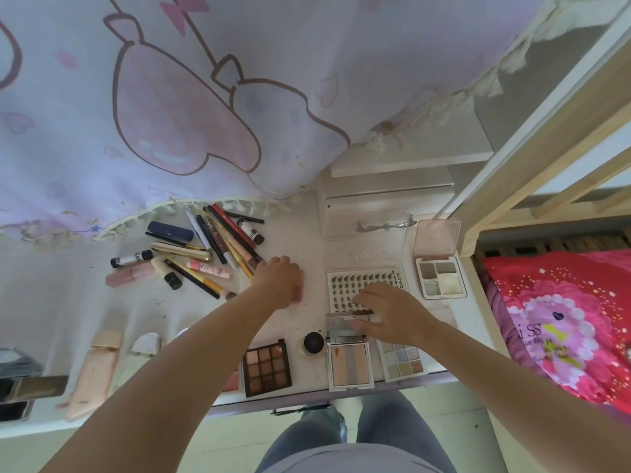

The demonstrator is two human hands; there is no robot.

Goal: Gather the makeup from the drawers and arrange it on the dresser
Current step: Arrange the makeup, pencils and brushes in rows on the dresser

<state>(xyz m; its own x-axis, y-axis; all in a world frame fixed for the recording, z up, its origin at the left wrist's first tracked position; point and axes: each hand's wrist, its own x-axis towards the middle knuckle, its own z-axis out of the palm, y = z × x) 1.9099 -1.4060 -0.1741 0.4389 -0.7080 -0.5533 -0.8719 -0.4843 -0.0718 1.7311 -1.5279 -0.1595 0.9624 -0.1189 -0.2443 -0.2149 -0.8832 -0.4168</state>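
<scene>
Makeup lies spread on the white dresser top point(314, 240). My left hand point(278, 279) lies over a pink tube point(297, 289) beside a heap of pencils and tubes point(218, 249); its fingers are hidden. My right hand point(389, 310) holds the raised lid of a small open palette point(349, 365), in front of a false-lash card point(362, 281). A brown eyeshadow palette point(267, 367), a black round pot point(313, 342), a pale multi-pan palette point(403, 361) and an open four-pan palette point(440, 276) lie around.
A pastel cartoon-print curtain point(164, 107) hangs over the back of the dresser. A small white drawer unit point(386, 209) stands at the back right. A wooden bed frame point(532, 158) with a red blanket point(563, 319) is on the right. Peach tubes point(97, 367) lie at the left.
</scene>
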